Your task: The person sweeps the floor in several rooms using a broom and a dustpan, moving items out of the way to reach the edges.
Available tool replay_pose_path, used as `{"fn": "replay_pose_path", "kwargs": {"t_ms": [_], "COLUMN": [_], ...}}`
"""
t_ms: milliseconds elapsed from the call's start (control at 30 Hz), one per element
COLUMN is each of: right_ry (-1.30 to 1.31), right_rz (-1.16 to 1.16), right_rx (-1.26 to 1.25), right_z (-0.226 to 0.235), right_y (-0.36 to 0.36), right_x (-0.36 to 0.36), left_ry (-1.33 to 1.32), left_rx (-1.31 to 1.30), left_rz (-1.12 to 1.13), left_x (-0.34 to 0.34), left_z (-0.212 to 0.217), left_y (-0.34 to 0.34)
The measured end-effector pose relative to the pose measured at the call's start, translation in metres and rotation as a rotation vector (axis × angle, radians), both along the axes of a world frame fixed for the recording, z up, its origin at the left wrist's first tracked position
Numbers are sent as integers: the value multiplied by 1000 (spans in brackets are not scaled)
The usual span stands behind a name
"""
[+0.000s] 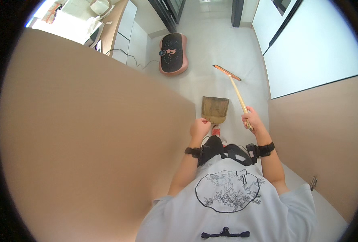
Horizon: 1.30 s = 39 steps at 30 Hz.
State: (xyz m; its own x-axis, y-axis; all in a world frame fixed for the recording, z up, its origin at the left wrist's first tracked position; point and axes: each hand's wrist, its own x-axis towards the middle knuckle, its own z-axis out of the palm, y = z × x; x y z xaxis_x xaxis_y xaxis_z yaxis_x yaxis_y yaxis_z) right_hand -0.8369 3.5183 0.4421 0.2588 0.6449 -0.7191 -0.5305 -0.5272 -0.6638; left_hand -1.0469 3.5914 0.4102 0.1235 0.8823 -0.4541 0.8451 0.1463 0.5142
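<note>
My left hand (199, 128) is closed around the handle of a brownish dustpan (215, 109), which hangs over the pale tiled floor in front of me. In my right hand (252, 119) I grip the wooden stick of a broom (237, 92). The stick slants up and to the left, and its orange head (226, 72) rests on the floor beyond the dustpan. Both wrists carry black straps. My white shirt with a round drawing fills the lower middle of the view.
A tan wall (90, 133) stands close on my left and another tan wall (328, 133) on my right, leaving a narrow passage. Ahead lie a pink and black oval floor device (173, 53) with a cord, white cabinets (127, 28) and a white wall panel (312, 52).
</note>
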Motion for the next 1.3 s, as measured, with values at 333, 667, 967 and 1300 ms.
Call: {"fn": "replay_pose_path", "kwargs": {"t_ms": [333, 667, 967, 1300], "right_ry": [-25, -27, -78, -398], "right_rz": [171, 324, 675, 1169], "right_rx": [-27, -63, -78, -241], "right_z": [-1, -4, -28, -78], "right_y": [-12, 80, 300, 343], "right_x": [-18, 19, 132, 143], "left_ry": [18, 69, 123, 198], "left_rx": [-11, -123, -151, -251], "left_rz": [58, 249, 415, 507], "left_x": [-29, -42, 39, 55], "left_z": [-16, 35, 46, 72], "left_y": [2, 18, 93, 133]}}
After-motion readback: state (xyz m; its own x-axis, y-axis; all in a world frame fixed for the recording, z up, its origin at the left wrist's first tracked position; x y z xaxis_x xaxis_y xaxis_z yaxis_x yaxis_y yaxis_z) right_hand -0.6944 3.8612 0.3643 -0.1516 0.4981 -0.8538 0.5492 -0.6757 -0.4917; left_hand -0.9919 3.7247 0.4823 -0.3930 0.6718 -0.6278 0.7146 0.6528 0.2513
